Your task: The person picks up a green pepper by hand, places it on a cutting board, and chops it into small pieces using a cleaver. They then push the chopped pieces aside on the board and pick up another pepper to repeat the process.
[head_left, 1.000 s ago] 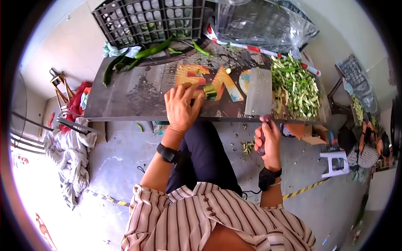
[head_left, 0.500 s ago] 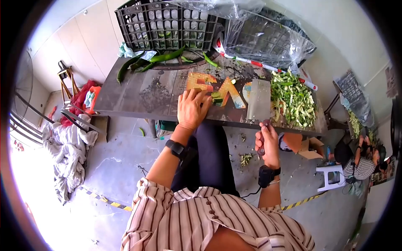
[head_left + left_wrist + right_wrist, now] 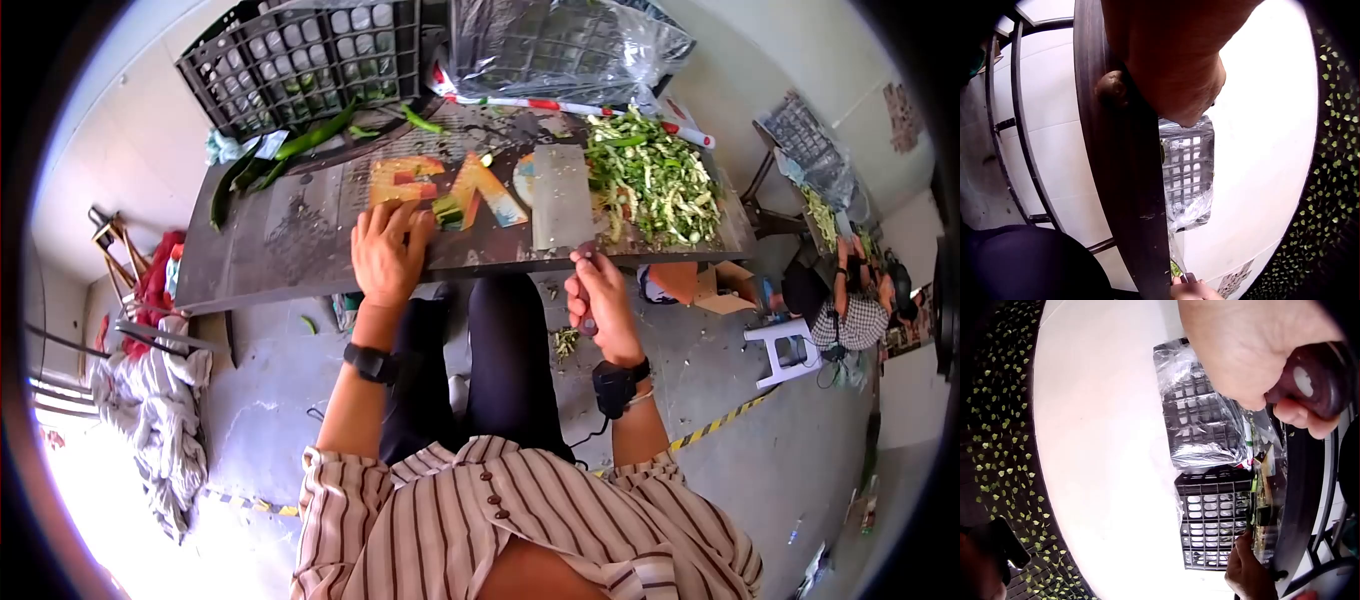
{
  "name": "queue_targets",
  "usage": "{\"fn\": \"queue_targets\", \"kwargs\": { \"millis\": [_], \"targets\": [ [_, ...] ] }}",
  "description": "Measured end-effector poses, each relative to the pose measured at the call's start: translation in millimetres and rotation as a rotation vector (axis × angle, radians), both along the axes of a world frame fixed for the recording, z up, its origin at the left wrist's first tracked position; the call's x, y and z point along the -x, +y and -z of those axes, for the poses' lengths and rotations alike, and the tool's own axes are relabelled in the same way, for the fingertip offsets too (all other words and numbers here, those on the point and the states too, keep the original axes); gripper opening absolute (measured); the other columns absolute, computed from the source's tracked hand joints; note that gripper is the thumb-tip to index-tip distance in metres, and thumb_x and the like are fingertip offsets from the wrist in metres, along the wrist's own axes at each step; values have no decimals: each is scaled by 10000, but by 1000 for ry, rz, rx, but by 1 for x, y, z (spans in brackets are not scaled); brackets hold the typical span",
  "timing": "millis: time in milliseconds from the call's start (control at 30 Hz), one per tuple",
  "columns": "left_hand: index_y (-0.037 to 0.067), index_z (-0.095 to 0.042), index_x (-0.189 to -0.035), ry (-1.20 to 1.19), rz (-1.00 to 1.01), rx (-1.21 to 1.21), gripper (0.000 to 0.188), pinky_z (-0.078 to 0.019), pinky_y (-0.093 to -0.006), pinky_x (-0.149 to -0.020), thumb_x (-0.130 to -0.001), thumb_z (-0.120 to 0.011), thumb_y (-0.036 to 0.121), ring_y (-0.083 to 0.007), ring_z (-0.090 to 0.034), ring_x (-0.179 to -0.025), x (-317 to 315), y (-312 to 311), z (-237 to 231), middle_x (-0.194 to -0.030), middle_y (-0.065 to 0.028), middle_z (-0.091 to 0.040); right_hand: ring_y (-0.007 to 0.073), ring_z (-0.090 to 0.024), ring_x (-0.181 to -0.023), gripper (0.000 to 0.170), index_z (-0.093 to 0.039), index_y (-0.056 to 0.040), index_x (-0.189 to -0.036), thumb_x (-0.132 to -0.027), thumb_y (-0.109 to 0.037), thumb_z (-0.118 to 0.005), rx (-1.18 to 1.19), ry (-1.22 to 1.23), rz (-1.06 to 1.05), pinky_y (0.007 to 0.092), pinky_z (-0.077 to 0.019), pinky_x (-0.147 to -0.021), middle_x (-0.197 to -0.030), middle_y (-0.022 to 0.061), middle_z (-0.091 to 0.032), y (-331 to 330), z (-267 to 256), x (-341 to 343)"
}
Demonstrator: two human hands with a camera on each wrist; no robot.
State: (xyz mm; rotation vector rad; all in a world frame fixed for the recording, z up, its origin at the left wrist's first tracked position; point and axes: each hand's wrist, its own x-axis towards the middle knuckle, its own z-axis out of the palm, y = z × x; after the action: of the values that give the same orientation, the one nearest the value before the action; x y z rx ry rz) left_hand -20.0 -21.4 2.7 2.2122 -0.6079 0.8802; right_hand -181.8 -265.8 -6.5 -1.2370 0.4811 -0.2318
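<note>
In the head view my left hand point(image 3: 387, 255) rests on the dark table, its fingers spread forward and slightly bent. Cut green pepper pieces point(image 3: 447, 212) lie right at its index fingertip and thumb. The left wrist view hides most of that hand's fingers. My right hand point(image 3: 605, 308) grips the dark handle of a cleaver at the table's front edge. The cleaver's broad blade point(image 3: 562, 197) lies over the table, pointing away from me. In the right wrist view the fingers curl round the cleaver handle point(image 3: 1313, 378).
A pile of chopped greens point(image 3: 660, 185) lies right of the blade. Long green peppers point(image 3: 312, 137) lie at the back left. Behind them stand a black crate point(image 3: 310, 60) and a plastic-covered crate point(image 3: 565, 50). People sit at the far right by a white stool point(image 3: 783, 350).
The head camera's view has shifted, so the table sits further left and slightly lower than a second ago. Both hands keep their places by the pepper pieces and on the cleaver handle.
</note>
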Motion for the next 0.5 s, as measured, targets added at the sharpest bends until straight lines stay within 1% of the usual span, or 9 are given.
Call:
{"fn": "queue_targets", "kwargs": {
  "millis": [33,100,133,200,300,333,500],
  "targets": [
    [122,-713,-1013,-17,-16,-15,227,-440,-362,-810,-845,-687,272,-247,-583,-925,-1,0,1,-1003,-23,-649,62,-462,-497,207,-520,-111,-1167,-1013,-248,-514,-107,-34,-51,233,-392,-407,-729,-4,-507,7,-14,1],
    [124,-716,-1007,-13,-16,-28,221,-440,-355,-813,-853,-686,280,-247,-585,-909,-1,0,0,-993,-23,-650,61,-464,-497,215,-519,-110,-1171,-1014,-257,-514,12,27,-64,230,-399,-410,-727,-3,-507,11,-27,-2],
    [124,-716,-1007,-12,-9,-29,221,-440,-355,-813,-853,-686,280,-247,-585,-909,-1,0,0,-993,-23,-650,61,-464,-497,215,-519,-110,-1171,-1014,-257,-514,11,29,-57,230,-399,-410,-727,-3,-507,12,-30,-2],
    [127,-720,-998,-18,-11,-48,209,-440,-357,-814,-860,-684,279,-247,-587,-901,0,1,-1,-985,-24,-653,62,-486,-486,190,-489,-112,-1076,-1008,-284,-533,-21,16,-75,242,-434,-395,-720,7,-520,11,-30,-2],
    [116,-721,-1001,-28,7,-48,196,-451,-359,-801,-867,-678,252,-248,-588,-895,-1,1,-1,-979,-24,-659,63,-490,-490,186,-491,-106,-1077,-1008,-273,-532,-49,10,-86,241,-439,-396,-719,8,-520,9,-27,-1],
    [111,-721,-1001,-26,7,-43,186,-455,-360,-799,-867,-674,231,-252,-589,-888,-2,0,-1,-983,-25,-662,62,-493,-490,199,-487,-94,-1080,-1007,-274,-534,-21,2,-97,240,-445,-396,-721,10,-521,7,-26,-1],
    [100,-727,-980,-12,-19,-86,168,-459,-362,-794,-861,-674,206,-259,-594,-873,0,-1,-3,-975,-36,-669,64,-488,-485,236,-480,-80,-1131,-1006,-271,-539,-80,15,-111,244,-447,-392,-730,21,-516,5,-27,0]
  ]
}}
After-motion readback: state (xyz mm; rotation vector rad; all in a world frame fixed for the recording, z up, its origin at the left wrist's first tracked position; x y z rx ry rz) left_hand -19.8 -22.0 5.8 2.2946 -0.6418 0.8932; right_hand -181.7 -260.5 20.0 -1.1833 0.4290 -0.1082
